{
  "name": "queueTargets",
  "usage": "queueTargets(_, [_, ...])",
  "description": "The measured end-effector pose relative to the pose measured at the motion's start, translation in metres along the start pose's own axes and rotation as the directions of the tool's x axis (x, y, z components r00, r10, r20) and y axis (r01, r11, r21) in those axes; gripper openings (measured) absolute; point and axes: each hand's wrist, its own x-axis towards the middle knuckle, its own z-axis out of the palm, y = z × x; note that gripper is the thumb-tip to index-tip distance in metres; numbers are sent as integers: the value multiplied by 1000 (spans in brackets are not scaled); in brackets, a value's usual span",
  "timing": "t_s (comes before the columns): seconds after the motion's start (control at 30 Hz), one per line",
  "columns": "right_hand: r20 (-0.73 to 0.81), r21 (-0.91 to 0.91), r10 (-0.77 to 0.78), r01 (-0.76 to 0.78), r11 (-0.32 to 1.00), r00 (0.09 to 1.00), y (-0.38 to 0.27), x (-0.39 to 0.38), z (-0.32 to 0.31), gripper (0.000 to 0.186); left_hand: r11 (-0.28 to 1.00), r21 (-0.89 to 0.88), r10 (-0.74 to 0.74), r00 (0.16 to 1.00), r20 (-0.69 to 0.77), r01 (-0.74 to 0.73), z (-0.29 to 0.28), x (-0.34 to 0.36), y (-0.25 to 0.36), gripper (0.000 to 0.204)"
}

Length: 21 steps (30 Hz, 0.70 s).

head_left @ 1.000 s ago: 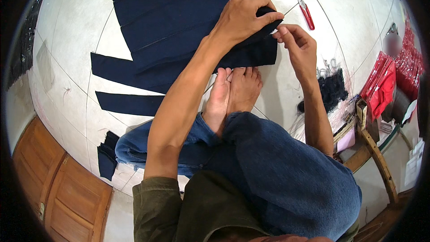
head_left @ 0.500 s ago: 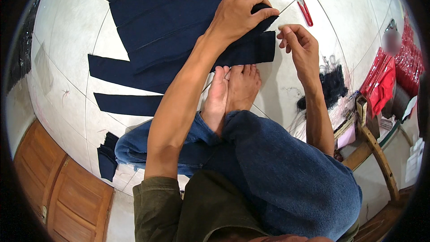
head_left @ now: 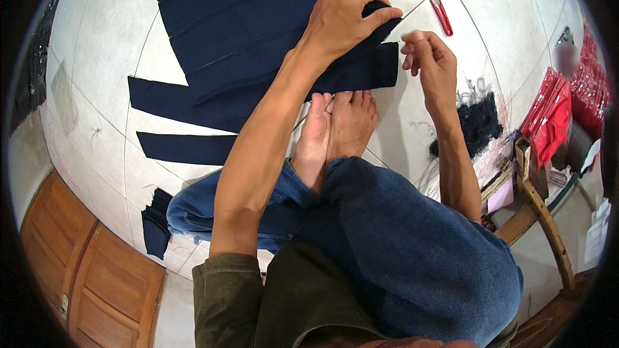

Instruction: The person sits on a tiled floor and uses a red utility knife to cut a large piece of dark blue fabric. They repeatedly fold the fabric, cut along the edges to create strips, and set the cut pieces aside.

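Note:
Dark navy cloth panels (head_left: pixel 219 32) lie overlapped on the tiled floor in front of my feet. My left hand (head_left: pixel 345 20) is closed on the right-hand edge of the navy cloth, thumb on top and fingers partly hidden behind the fold. Just right of the cloth's corner, my right hand (head_left: pixel 433 67) hovers with thumb and fingertips drawn together. Whatever it may pinch is too small to make out. Red-handled thread snips (head_left: pixel 441 14) rest on the floor beyond my right hand.
A pile of dark scraps and loose threads (head_left: pixel 478 125) lies beside my right forearm. Another navy cloth stack (head_left: pixel 155 224) sits by my left knee. At the right stand a wooden frame (head_left: pixel 545 225) and red plastic-wrapped goods (head_left: pixel 548 116). A wooden door (head_left: pixel 97 270) is at lower left.
My right hand has shifted slightly up and its fingers have turned a little. My left hand keeps its hold on the cloth edge. The whole view has moved only a little.

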Motion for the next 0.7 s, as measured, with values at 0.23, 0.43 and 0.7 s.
queueTargets(0.23, [42, 37, -28, 26, 999, 999, 0, -3, 20, 26, 998, 19, 58, 998, -7, -58, 5, -3, -3, 19])
queueTargets(0.43, [78, 61, -74, 69, 996, 994, 6, -9, 14, 24, 999, 44, 29, 998, 48, -31, 8, -6, -1, 20])
queueTargets(0.7, [-34, 702, 23, 7, 712, 999, 7, -9, -18, 19, 997, 59, 47, 999, 1, -47, 7, -16, -15, 21])
